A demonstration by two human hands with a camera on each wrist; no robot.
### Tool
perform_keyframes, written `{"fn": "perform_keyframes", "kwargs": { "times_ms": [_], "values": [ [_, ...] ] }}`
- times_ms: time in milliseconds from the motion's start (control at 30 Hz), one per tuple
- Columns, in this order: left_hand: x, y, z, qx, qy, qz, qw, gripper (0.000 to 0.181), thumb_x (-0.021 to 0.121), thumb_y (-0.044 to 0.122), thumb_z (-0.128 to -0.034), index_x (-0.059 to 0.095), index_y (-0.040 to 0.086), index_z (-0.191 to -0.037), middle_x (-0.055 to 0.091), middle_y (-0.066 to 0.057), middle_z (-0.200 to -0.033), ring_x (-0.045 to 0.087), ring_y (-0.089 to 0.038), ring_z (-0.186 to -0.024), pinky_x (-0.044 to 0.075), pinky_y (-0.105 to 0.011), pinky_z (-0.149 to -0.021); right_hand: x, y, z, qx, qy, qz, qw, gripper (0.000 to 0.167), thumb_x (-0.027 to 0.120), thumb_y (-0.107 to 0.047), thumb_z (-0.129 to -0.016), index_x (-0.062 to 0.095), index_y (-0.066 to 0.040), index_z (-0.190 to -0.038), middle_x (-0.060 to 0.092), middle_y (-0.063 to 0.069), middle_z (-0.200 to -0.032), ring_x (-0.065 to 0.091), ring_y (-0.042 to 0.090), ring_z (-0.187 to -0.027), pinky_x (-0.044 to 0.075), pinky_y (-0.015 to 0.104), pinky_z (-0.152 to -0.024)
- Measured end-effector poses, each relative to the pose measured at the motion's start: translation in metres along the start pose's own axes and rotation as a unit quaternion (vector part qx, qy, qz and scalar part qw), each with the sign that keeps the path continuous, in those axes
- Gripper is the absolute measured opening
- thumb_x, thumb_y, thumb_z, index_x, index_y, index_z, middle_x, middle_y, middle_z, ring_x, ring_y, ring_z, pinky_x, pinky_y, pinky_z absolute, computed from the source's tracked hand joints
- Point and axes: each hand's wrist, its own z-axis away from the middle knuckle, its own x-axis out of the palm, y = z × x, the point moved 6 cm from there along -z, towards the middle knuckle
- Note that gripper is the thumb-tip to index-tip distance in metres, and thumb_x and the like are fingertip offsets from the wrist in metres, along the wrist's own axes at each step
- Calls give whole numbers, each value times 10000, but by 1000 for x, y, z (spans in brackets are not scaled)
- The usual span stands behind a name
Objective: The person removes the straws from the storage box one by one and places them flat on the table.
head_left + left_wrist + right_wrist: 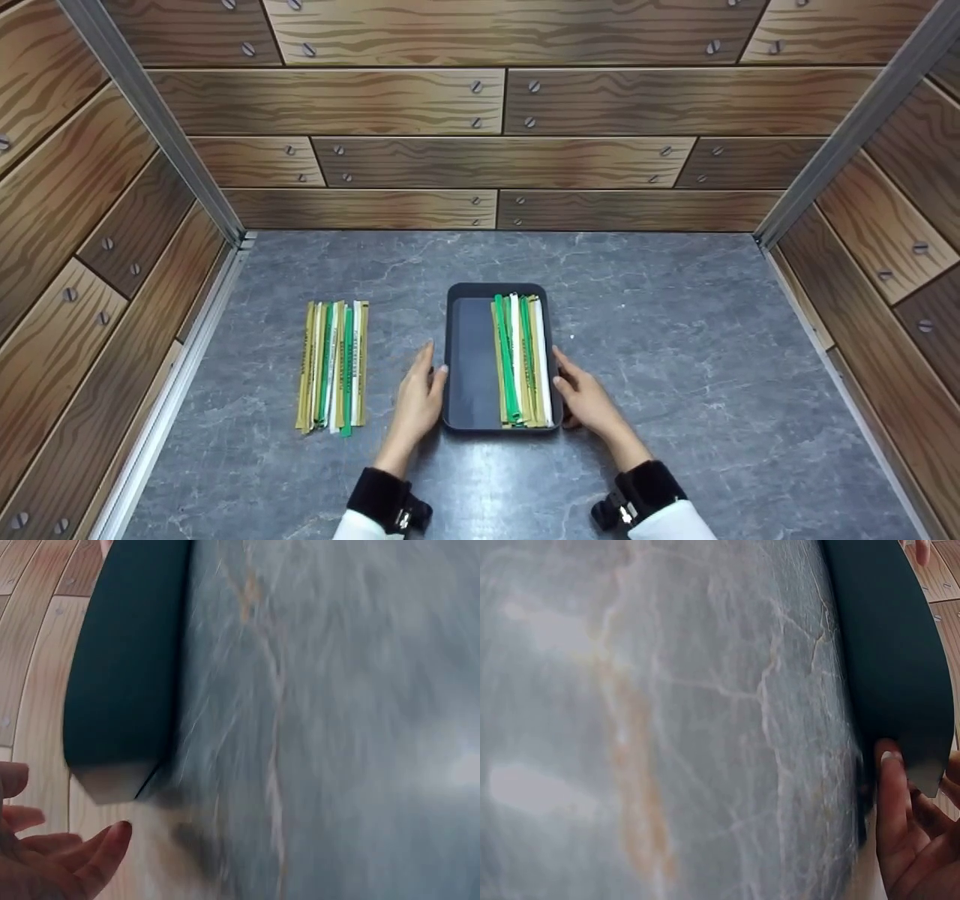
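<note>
A dark tray (470,360) lies on the grey surface, with green, white and tan paper-wrapped sticks (523,360) in its right half. My left hand (417,401) is beside the tray's left edge, fingers loosely bent; in the left wrist view a gap shows between this hand (64,855) and the tray (131,660). At the right edge, my right hand (596,405) touches the tray with its fingers relaxed. In the right wrist view a fingertip of that hand (919,821) rests against the wall of the tray (896,645).
Left of the tray, a second bundle of similar wrapped sticks (332,367) lies on the grey surface (675,322). Wood-patterned panels (495,161) stand at the back and both sides, with metal frame bars (161,112) at the corners.
</note>
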Motion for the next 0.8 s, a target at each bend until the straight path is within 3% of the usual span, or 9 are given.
{"fn": "perform_keyframes", "kwargs": {
  "times_ms": [167, 233, 500, 667, 800],
  "values": [
    [13, 0, -5, 125, 117, 161, 9997, 637, 494, 160, -1034, 163, 3, -1554, 313, -270, -1515, 592, -387, -1143, 390, -515, -1046, 0, 1, -1, 107, 6, -20, 9999, 564, 512, -116, -1021, 329, -220, -1544, 350, 310, -1481, 487, 195, -425, 521, 408, -404],
    [17, -1, -7, 193, 195, 183, 9995, 634, 495, 136, -1029, 165, -4, -1552, 360, -277, -1487, 583, -388, -1155, 406, -514, -1031, 0, 1, -1, 113, 7, -11, 9999, 562, 513, -116, -1021, 332, -219, -1543, 347, 314, -1481, 483, 189, -420, 519, 407, -401],
    [23, -4, -12, 359, 388, -269, 9982, 511, 496, 44, -999, 343, -87, -1469, 501, -282, -1374, 487, -431, -1254, 370, -521, -1059, 0, 1, -1, 74, 38, 24, 10000, 567, 520, -120, -1016, 338, -237, -1540, 350, 309, -1482, 486, 180, -425, 514, 394, -392],
    [24, -5, -13, 395, 258, -674, 9966, 440, 494, -38, -959, 464, -98, -1394, 564, -270, -1299, 543, -420, -1190, 428, -502, -1011, 1, -1, -1, 4, 38, -41, 10000, 559, 522, -99, -1014, 351, -206, -1535, 443, 320, -1398, 504, 198, -432, 514, 399, -390],
    [23, -5, -14, 278, 71, -685, 9972, 440, 492, -57, -948, 483, -85, -1387, 569, -254, -1301, 545, -410, -1193, 430, -491, -1013, 1, -3, -1, -101, 76, 7, 9999, 557, 525, -84, -1011, 354, -176, -1533, 460, 325, -1379, 517, 212, -443, 512, 403, -387]
  ]
}}
